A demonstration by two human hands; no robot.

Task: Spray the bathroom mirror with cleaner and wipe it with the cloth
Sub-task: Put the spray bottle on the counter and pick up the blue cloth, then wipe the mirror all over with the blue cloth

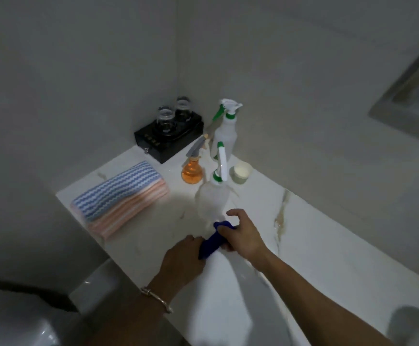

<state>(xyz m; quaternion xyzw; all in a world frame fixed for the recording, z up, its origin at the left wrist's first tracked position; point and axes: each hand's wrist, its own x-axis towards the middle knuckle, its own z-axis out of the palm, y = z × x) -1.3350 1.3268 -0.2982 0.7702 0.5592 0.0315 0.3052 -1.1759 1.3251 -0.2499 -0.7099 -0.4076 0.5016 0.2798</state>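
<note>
Fig.: marble counter (pixel 328 245), head view. We take the near spray bottle (pixel 213 196) as ref.; it stands upright, clear body, green-white trigger. Just in front of it the blue cloth (pixel 213 242) runs btwn both hands: L hand (pixel 183 255) grips its lower end, R hand (pixel 243 236) clasps its upper end w/ curled fingers, thumb raised near the bottle's base. Whether the thumb touches the bottle, we cannot tell. Behind it: orange sprayer (pixel 192 171), white cup (pixel 242 172), tall white spray bottle (pixel 226 131). Behind-left: black tray (pixel 168 143) w/ two glasses. Left: folded striped cloths (pixel 121 196). Far right, up the wall: a blurred framed edge (pixel 408 101).
</note>
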